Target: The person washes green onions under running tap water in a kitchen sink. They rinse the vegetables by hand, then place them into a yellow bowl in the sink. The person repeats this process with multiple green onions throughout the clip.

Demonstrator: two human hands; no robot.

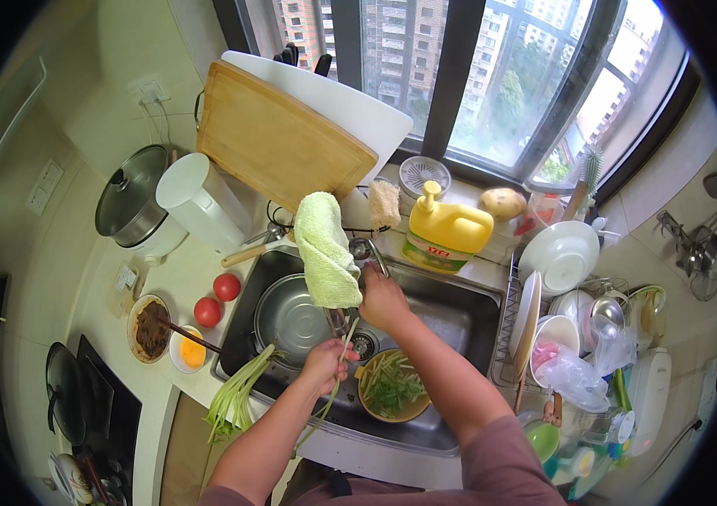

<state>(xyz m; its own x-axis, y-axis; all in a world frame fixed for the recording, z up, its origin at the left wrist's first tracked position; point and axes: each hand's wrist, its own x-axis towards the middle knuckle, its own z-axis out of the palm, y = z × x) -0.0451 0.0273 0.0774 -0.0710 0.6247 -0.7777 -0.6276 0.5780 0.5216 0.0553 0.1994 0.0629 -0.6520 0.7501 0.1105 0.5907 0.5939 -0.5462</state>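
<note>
My left hand (327, 365) grips a thin green stalk (328, 405), apparently celery, over the sink's front part. My right hand (385, 298) is at the chrome faucet lever (380, 258), beside a pale green towel (327, 253) wrapped over the faucet; its fingers are partly hidden. Under the hands is a stainless steel sink (460, 316). A metal pot or basin (295, 316) sits in its left part. A yellow bowl (391, 419) with cut green stems and leaves (393, 386) stands near the front. More leafy stalks (241, 392) lie across the sink's front left edge.
Left of the sink are tomatoes (227, 287), a bowl of beaten egg (193, 351), and a bowl of dark paste (151, 329) with chopsticks (191, 335). Behind stand a wooden cutting board (282, 126) and a yellow detergent jug (447, 231). A loaded dish rack (503, 335) is at right.
</note>
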